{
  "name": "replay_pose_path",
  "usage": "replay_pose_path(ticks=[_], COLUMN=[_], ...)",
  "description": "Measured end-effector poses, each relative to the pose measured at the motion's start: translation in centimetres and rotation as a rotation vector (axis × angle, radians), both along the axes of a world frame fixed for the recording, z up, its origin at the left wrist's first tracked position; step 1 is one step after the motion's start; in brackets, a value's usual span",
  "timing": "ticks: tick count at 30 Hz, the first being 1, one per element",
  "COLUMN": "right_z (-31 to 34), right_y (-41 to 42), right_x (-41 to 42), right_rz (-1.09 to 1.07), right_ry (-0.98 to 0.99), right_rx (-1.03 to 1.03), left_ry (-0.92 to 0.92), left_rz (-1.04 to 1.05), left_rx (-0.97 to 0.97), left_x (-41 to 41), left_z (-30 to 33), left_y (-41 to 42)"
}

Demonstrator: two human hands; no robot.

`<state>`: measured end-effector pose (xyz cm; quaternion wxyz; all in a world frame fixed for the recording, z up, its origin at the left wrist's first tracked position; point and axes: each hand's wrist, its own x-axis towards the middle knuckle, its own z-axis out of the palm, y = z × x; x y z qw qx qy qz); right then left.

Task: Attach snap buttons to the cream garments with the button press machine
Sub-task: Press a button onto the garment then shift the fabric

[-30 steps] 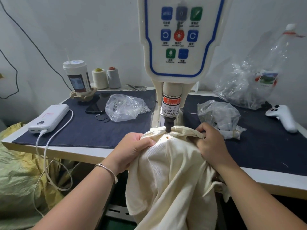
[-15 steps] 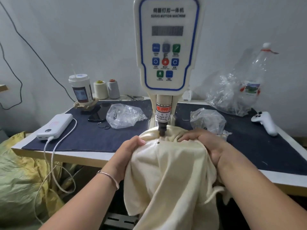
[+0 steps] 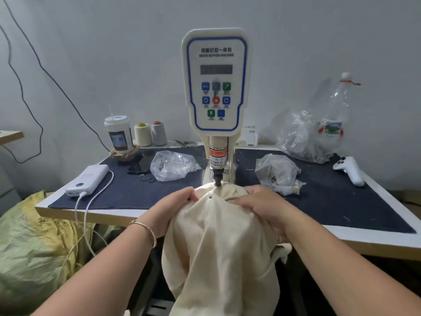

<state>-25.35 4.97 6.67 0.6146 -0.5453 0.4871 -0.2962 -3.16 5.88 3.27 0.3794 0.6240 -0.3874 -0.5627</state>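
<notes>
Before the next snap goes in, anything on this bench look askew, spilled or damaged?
Nothing stands out. The cream garment drapes over the press base under the white button press machine, held by the left hand and right hand. The two clear plastic bags sit closed, unspilled.

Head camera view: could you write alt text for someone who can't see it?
Two hands, left hand and right hand, grip a cream garment bunched under the punch of a white button press machine. Plastic bags, thread cones, a cup and a power bank sit on the dark-covered table.
</notes>
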Motion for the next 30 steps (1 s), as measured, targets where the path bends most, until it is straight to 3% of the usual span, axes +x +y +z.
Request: replay_pose_path(ticks=[3, 5, 7, 10, 12, 16, 19, 23, 27, 30], right_z=[-0.9, -2.2, -2.7, -1.4, 0.9, 6.3, 8.1, 7.2, 3.8, -0.8], right_y=[0.1, 1.3, 2.0, 1.9, 1.8, 3.2, 5.3, 8.2, 9.7, 11.9], right_x=[-1.0, -1.5, -1.6, -3.4, -4.5, -4.6, -3.6, -4.1, -9.6, -14.7], right_rz=[0.053, 0.185, 0.269, 0.312, 0.375, 0.452, 0.396, 0.264, 0.016, -0.147], right_ry=[0.037, 0.251, 0.405, 0.062, -0.048, -0.036, 0.081, 0.051, 0.012, 0.226], right_rx=[0.142, 0.140, 0.040, -0.027, -0.139, -0.358, -0.476, -0.568, -0.538, -0.373], left_ry=[-0.058, -0.111, -0.030, 0.117, 0.147, -0.261, -0.294, -0.517, -0.317, -0.181], left_rz=[-0.052, -0.159, -0.219, -0.272, -0.353, -0.614, -0.779, -0.758, -0.703, -0.678], left_rx=[0.087, 0.170, 0.169, 0.073, 0.031, -0.250, -0.275, -0.326, -0.370, -0.418], left_x=[-0.2, -0.1, 0.8, 2.4, 2.7, 1.0, -1.9, -5.7, -7.6, -9.5], left_z=[-0.2, -0.2, -0.2, 0.3, 2.0, 8.3, 12.1, 12.9, 12.6, 13.1], left_y=[0.5, 1.2, 2.1, 3.8, 5.3, 7.3, 7.9, 7.7, 8.1, 8.4])
